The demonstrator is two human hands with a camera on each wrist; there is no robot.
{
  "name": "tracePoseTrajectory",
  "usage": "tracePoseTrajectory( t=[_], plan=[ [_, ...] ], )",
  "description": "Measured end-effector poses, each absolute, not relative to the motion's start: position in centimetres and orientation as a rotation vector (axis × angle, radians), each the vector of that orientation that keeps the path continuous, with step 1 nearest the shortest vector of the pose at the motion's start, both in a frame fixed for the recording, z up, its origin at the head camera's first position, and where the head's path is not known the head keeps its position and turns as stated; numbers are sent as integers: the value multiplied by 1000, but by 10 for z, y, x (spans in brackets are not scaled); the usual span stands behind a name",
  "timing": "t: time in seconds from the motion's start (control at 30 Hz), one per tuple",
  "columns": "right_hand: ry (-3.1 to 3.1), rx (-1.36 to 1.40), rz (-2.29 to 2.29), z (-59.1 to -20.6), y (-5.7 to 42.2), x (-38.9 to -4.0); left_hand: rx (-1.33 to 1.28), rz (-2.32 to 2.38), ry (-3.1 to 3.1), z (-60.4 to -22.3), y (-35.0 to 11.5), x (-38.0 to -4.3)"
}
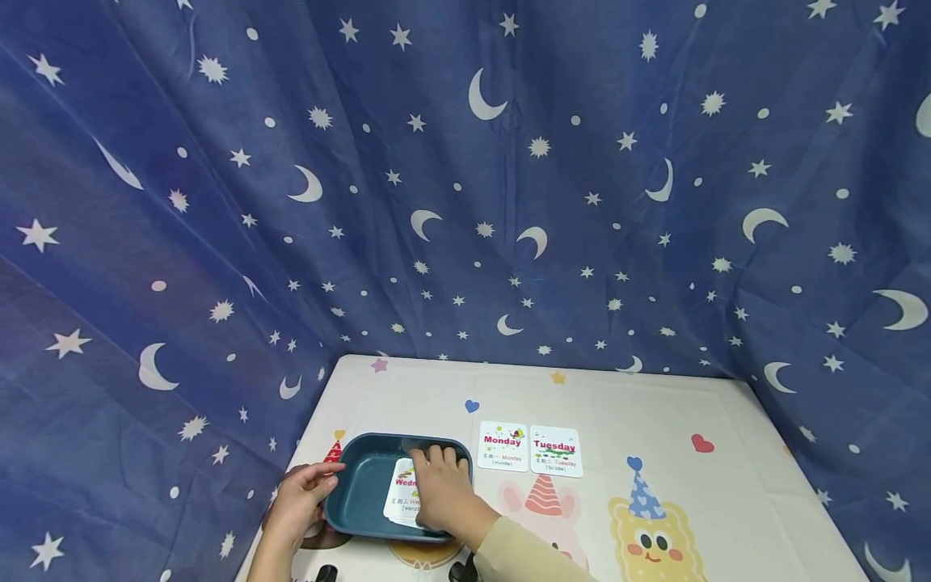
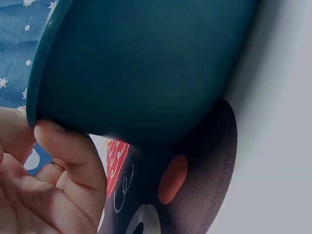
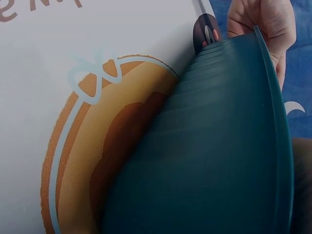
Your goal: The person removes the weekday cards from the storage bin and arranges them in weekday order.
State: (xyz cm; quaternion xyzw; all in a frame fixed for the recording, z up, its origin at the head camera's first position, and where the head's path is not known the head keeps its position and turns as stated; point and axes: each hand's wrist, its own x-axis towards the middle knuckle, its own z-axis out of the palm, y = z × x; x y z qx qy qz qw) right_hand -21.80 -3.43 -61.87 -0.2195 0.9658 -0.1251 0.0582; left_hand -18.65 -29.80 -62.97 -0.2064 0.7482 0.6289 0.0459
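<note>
A dark teal plastic basin point(image 1: 360, 499) stands on the table. My left hand point(image 1: 296, 497) is at its left end. In the left wrist view the thumb point(image 2: 68, 151) lies against the outer wall, with the rim pinched by the fingers. Inside the basin lies a small stack of white cards, with a "Wednesday" card point(image 1: 402, 485) on top. My right hand point(image 1: 445, 489) reaches over the near right rim and holds that card's right side with bent fingers. Its fingertips are hidden in the head view, and the basin wall point(image 3: 219, 146) blocks them in the right wrist view.
Right of the basin, a "Monday" card point(image 1: 503, 446) and a "Tuesday" card point(image 1: 556, 451) lie face up side by side. The pale tablecloth point(image 1: 647, 436) has printed cartoons. A blue star-and-moon curtain point(image 1: 553, 202) closes off the back and sides. Small black objects point(image 1: 327, 573) show at the near edge.
</note>
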Motion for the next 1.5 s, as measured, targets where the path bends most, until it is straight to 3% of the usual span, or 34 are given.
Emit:
tracePoseTrajectory(
  t=[1.5],
  plan=[
    [2970, -694, -322, -617, -33, -213, -619, 1949, 2263, -633, -298, -187]
  ],
)
